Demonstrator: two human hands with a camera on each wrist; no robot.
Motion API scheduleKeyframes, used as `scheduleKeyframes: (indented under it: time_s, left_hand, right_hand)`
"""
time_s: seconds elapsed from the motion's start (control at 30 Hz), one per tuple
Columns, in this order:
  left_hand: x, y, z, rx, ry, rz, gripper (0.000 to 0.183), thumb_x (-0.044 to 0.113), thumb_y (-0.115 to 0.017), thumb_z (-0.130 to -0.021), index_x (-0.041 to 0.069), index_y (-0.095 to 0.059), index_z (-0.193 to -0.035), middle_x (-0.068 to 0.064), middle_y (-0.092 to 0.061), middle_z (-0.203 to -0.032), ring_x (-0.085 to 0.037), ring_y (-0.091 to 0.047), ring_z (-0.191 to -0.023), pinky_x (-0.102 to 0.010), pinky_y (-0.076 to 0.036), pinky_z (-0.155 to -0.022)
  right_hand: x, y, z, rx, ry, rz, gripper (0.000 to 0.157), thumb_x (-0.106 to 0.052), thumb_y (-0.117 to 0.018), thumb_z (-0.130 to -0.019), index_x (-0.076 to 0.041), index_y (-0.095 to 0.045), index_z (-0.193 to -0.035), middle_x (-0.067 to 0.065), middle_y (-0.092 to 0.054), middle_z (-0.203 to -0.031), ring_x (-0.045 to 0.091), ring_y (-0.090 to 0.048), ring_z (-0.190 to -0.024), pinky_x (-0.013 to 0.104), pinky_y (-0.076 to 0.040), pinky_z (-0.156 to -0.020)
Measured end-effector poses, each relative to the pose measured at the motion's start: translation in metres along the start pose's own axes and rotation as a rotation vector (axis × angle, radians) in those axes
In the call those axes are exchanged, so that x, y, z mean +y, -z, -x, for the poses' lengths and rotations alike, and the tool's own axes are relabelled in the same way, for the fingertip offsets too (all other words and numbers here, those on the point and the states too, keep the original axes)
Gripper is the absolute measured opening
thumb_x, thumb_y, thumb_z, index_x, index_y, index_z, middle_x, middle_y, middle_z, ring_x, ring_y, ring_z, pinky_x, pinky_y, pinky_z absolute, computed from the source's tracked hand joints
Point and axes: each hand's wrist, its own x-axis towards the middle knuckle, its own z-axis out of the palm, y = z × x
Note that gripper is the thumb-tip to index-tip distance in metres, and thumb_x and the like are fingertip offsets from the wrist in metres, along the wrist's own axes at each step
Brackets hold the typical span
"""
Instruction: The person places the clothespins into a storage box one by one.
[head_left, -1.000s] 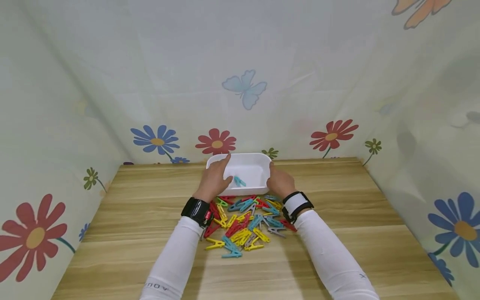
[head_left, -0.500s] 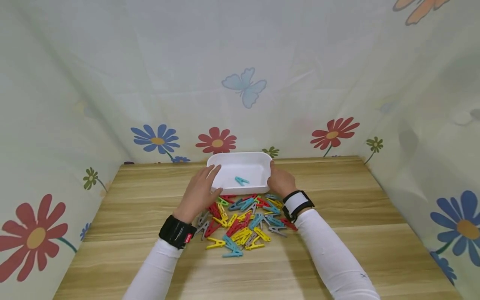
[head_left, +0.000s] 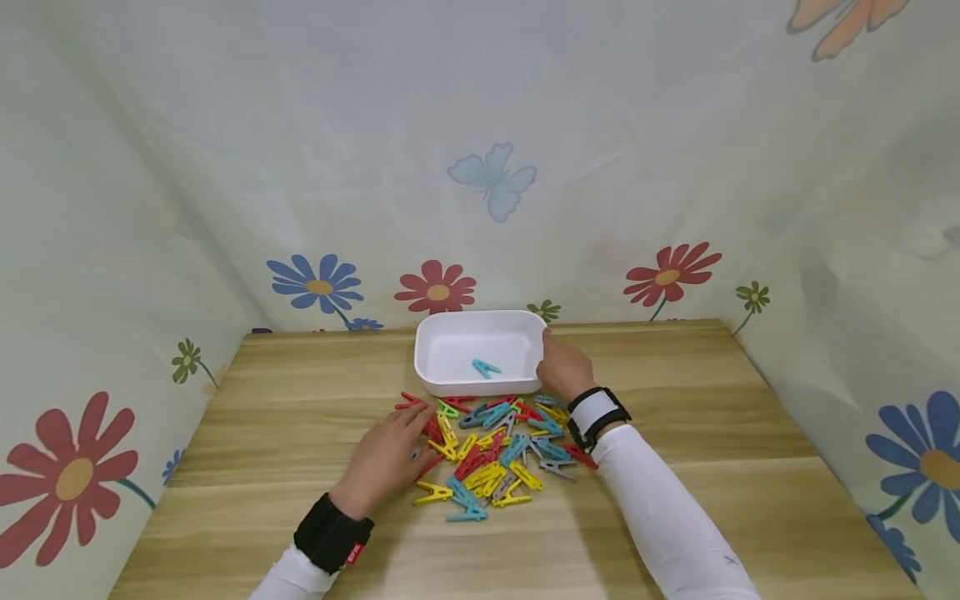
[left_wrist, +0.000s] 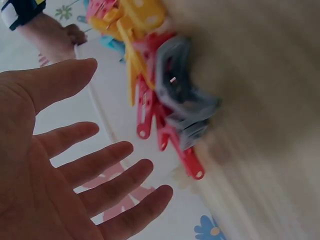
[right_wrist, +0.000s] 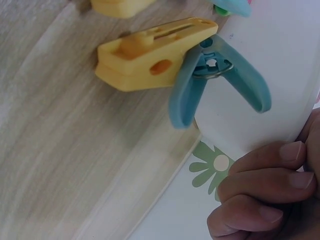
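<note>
A white plastic box (head_left: 450, 387) stands at the back of the table with one teal clothespin (head_left: 486, 367) inside. At its right end my right hand (head_left: 566, 367) grips the rim; in the right wrist view the fingers (right_wrist: 265, 175) are curled against the box wall. My left hand (head_left: 384, 461) is over the left side of a pile of clothespins (head_left: 480, 479) in red, yellow, blue, grey and green. The left wrist view has its fingers (left_wrist: 107, 187) spread and the palm bare, beside red clothespins (left_wrist: 145, 107) and a grey clothespin (left_wrist: 175, 75).
The wooden table (head_left: 675, 517) runs to a fabric backdrop (head_left: 360, 167) printed with flowers, behind and on both sides. The pile lies directly in front of the box. In the right wrist view a yellow clothespin (right_wrist: 135, 65) and a blue clothespin (right_wrist: 240, 75) are close to the box.
My left hand has let go of the box's left end and moved toward me, down to the pile's left side. The right hand stays on the box.
</note>
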Motion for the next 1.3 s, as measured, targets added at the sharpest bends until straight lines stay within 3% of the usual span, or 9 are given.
scheduleKeyframes:
  time_s: [0.17, 0.37, 0.53, 0.7, 0.9, 1.2, 1.3]
  left_hand:
    - [-0.003, -0.013, 0.011, -0.050, -0.012, -0.025, 0.057, 0.038, -0.073, -0.087, 0.016, -0.058, -0.137, -0.009, -0.060, -0.134, -0.030, -0.057, -0.122, -0.052, -0.053, -0.090]
    - [-0.004, -0.017, 0.010, -0.010, -0.072, -0.021, 0.038, 0.026, -0.076, -0.085, 0.014, -0.068, -0.121, -0.006, -0.063, -0.120, -0.023, -0.059, -0.104, -0.041, -0.055, -0.077]
    - [-0.004, -0.017, 0.009, 0.010, -0.113, -0.002, 0.024, 0.019, -0.077, -0.084, 0.015, -0.071, -0.107, -0.003, -0.062, -0.106, -0.017, -0.057, -0.089, -0.035, -0.050, -0.068]
    - [-0.004, -0.018, 0.009, 0.006, -0.119, -0.011, 0.026, 0.020, -0.076, -0.084, 0.014, -0.072, -0.109, -0.004, -0.064, -0.102, -0.019, -0.059, -0.092, -0.036, -0.051, -0.072]
    - [-0.004, -0.018, 0.007, -0.005, -0.076, 0.005, 0.026, 0.024, -0.074, -0.087, 0.009, -0.072, -0.107, -0.004, -0.065, -0.101, -0.018, -0.059, -0.092, -0.036, -0.053, -0.075]
    - [-0.003, -0.015, 0.006, 0.083, -0.125, 0.004, 0.010, 0.015, -0.073, -0.086, 0.014, -0.072, -0.096, 0.003, -0.062, -0.094, -0.010, -0.054, -0.085, -0.027, -0.050, -0.069]
    - [-0.001, -0.012, 0.005, 0.092, -0.134, 0.019, 0.015, 0.011, -0.072, -0.087, 0.015, -0.070, -0.102, 0.002, -0.062, -0.096, -0.010, -0.055, -0.087, -0.028, -0.052, -0.072]
  right_hand:
    - [0.002, -0.001, 0.002, -0.018, -0.011, -0.007, 0.067, -0.014, -0.054, -0.092, -0.002, -0.030, -0.153, 0.024, -0.068, -0.107, 0.028, -0.061, -0.074, 0.039, -0.048, -0.054]
    - [0.004, 0.000, -0.001, -0.025, -0.023, 0.008, 0.066, -0.015, -0.051, -0.094, -0.004, -0.027, -0.155, 0.021, -0.068, -0.097, 0.027, -0.060, -0.070, 0.037, -0.045, -0.052]
    - [0.003, 0.000, -0.003, -0.019, -0.021, -0.007, 0.066, -0.014, -0.053, -0.093, -0.004, -0.029, -0.154, 0.022, -0.068, -0.102, 0.027, -0.059, -0.070, 0.037, -0.045, -0.052]
    - [0.003, -0.001, -0.004, -0.031, -0.025, -0.014, 0.066, -0.014, -0.053, -0.093, -0.004, -0.029, -0.154, 0.022, -0.068, -0.103, 0.027, -0.059, -0.069, 0.035, -0.044, -0.050]
    - [0.003, 0.000, -0.003, -0.034, -0.027, -0.018, 0.067, -0.015, -0.053, -0.093, -0.004, -0.029, -0.154, 0.021, -0.069, -0.105, 0.027, -0.059, -0.070, 0.036, -0.044, -0.051]
    - [0.002, 0.001, 0.000, -0.046, -0.031, -0.041, 0.066, -0.014, -0.052, -0.094, -0.004, -0.027, -0.155, 0.022, -0.067, -0.113, 0.028, -0.059, -0.072, 0.035, -0.044, -0.052]
    - [0.001, 0.000, 0.000, -0.046, -0.035, -0.044, 0.066, -0.014, -0.052, -0.094, -0.004, -0.027, -0.155, 0.022, -0.068, -0.112, 0.028, -0.059, -0.072, 0.035, -0.043, -0.052]
